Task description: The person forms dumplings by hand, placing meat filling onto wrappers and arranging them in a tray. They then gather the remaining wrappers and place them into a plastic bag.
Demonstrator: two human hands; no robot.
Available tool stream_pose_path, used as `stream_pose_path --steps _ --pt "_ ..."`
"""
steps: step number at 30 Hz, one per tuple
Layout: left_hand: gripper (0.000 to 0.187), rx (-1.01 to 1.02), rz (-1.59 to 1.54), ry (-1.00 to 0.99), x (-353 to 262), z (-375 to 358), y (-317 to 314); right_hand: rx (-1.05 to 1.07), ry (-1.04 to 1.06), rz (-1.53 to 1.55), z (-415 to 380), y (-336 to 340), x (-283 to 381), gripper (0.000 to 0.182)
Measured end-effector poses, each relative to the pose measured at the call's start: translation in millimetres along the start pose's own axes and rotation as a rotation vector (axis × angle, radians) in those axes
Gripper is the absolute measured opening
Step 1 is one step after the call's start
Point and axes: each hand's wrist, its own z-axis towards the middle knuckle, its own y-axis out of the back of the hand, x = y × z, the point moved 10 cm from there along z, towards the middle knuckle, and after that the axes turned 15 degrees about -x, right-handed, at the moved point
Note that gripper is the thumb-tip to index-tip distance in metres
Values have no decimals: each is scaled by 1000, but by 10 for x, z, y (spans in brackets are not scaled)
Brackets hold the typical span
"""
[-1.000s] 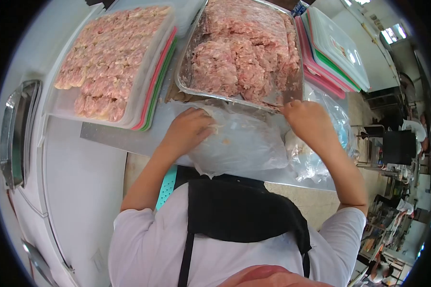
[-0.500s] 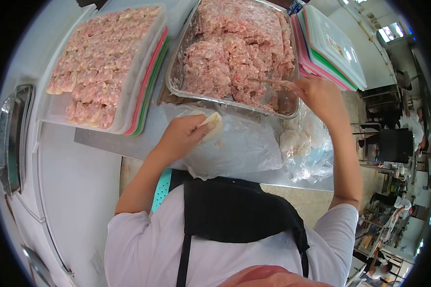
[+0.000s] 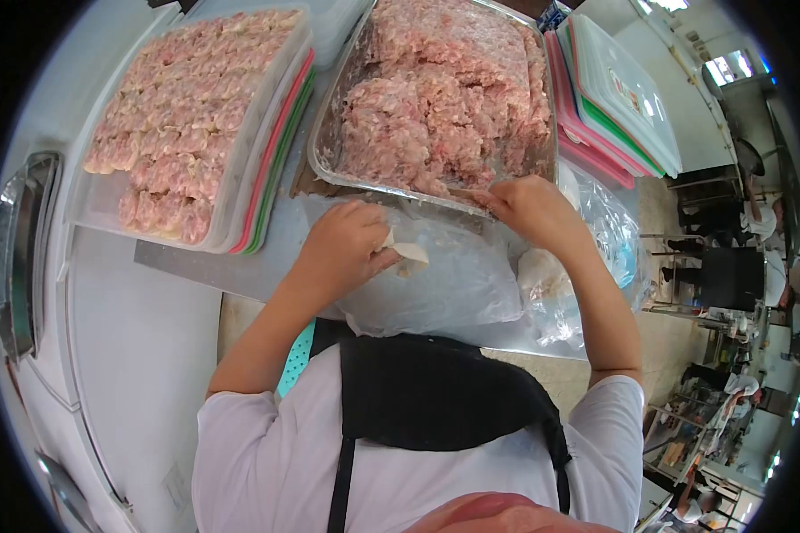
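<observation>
Kitchen equipment and a few people at work fill the far right, beyond a metal counter (image 3: 182,265) where the person stands in a black apron (image 3: 444,391). Near the front edge, the left hand (image 3: 342,249) pinches a pale, thin wrapper (image 3: 411,255) between its fingers, the free part sticking out over a clear plastic sheet (image 3: 431,302). The right hand (image 3: 535,213) is at the near edge of a metal tray (image 3: 373,182), its fingers closed on a slim tan tool (image 3: 468,193), partly hidden by the hand. Minced meat (image 3: 444,98) is heaped in the tray, with some metal showing at its near right corner. To the left, rows of filled pieces (image 3: 196,115) sit in a clear plastic box (image 3: 93,209), on top of pink and green layers. Right of the tray are stacked lids (image 3: 622,98), with a crumpled clear bag (image 3: 622,235) just nearer the person.
</observation>
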Motion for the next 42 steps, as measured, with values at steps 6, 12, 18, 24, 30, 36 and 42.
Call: stream_pose_path --steps 6,12,18,24,30,36,42 --pt "25 62 135 83 101 47 40 -14 -246 239 -135 277 -677 27" --pt "18 111 74 -66 16 -55 -50 25 -62 -377 -341 532 -288 27" --pt "16 161 60 33 -29 47 51 -158 -214 -202 -598 436 -148 29" --pt "28 -60 -50 -83 -268 271 286 -266 -407 469 -647 229 -351 34" --pt "28 -98 -629 557 256 657 76 -449 -635 933 -460 405 -259 40" --pt "39 -554 -1736 1037 322 792 -406 -530 -589 1022 -295 390 -127 32" --pt "60 -620 -1952 1051 175 890 -270 -695 40 79 -333 675 202 27"
